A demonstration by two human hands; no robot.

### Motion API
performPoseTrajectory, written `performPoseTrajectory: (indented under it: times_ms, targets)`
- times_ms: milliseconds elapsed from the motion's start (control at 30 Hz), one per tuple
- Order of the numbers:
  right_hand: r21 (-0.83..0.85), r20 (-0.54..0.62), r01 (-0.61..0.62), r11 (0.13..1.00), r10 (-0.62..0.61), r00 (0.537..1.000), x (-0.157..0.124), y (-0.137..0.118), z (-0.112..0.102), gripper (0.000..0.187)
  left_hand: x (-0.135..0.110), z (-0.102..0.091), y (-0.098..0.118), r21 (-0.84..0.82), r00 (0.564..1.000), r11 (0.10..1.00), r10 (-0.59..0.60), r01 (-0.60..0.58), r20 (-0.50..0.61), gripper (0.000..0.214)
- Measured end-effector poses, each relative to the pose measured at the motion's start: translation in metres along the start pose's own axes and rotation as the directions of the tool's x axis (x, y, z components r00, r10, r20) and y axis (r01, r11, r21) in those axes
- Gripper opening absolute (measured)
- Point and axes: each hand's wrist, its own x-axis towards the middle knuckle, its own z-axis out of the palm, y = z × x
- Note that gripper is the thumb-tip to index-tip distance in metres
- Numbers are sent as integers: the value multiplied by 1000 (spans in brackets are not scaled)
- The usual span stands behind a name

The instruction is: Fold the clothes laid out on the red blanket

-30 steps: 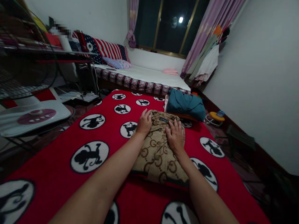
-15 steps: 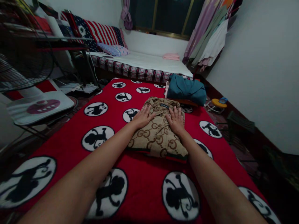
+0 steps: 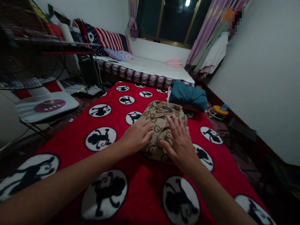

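A folded tan shirt (image 3: 161, 120) with a brown ring pattern lies on a red blanket (image 3: 145, 187) printed with black monkeys in white circles. My left hand (image 3: 136, 139) rests flat on the shirt's near left edge, fingers stretched out. My right hand (image 3: 180, 143) lies flat over the shirt's near right part, fingers spread. Both hands cover the near end of the shirt; its collar at the far end shows.
A folded teal garment (image 3: 187, 97) sits just beyond the shirt. A bed (image 3: 150, 68) with pillows stands under the window. A fan base (image 3: 44, 106) and a dark rack (image 3: 35, 50) stand at left. A small stool (image 3: 241, 131) stands at the right.
Both hands have slid from the shirt's collar end back toward me to its near end. The shirt now looks shorter, its near part under my hands.
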Motion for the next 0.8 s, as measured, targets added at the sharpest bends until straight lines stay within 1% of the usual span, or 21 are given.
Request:
performPoseTrajectory:
  times_ms: [33,67,133,200,233,300,400,467,533,567,633,700,733,800]
  targets:
    - [-29,22,9,1000,-8,1000,-10,-4,5,74,-6,1,6,-24,998,999,43,-44,-40,46]
    - [-50,44,11,999,-9,999,-19,-5,12,71,-11,5,10,-43,995,995,90,-92,-48,52]
    - [-77,67,2,997,3,998,-31,-1,30,66,-20,19,11,-57,986,984,168,-166,24,64]
    - [-95,65,-1,995,8,998,-36,6,45,65,-26,33,7,-48,977,982,186,-182,103,68]
    - [-103,60,2,995,4,998,-37,8,50,65,-28,38,4,-39,977,984,177,-173,122,68]
    - [-111,49,14,994,-9,999,-38,8,53,65,-31,44,0,-27,979,986,165,-162,122,69]
    - [-119,36,11,993,-7,999,-37,3,43,63,-31,42,0,-33,981,986,167,-164,101,69]
    - [-106,52,4,994,2,999,-32,-1,31,59,-29,35,3,-45,982,987,161,-157,101,66]
    - [-74,87,2,997,5,996,-19,-3,16,47,-21,26,7,-60,985,989,143,-138,101,57]
    - [-59,84,-2,998,7,996,-10,-3,10,41,-15,22,10,-67,987,990,131,-125,89,52]
    - [-51,11,-29,998,30,999,9,1,5,37,0,19,12,-60,995,994,94,-93,22,45]
    - [-62,-71,-82,995,77,994,26,7,12,44,16,24,9,-19,997,998,63,-64,-50,48]
    - [-60,-69,-108,992,104,992,32,11,20,47,23,30,6,7,997,998,55,-55,-58,50]
    - [-34,18,-149,988,150,989,40,18,38,47,33,45,-3,46,998,997,55,-54,-22,52]
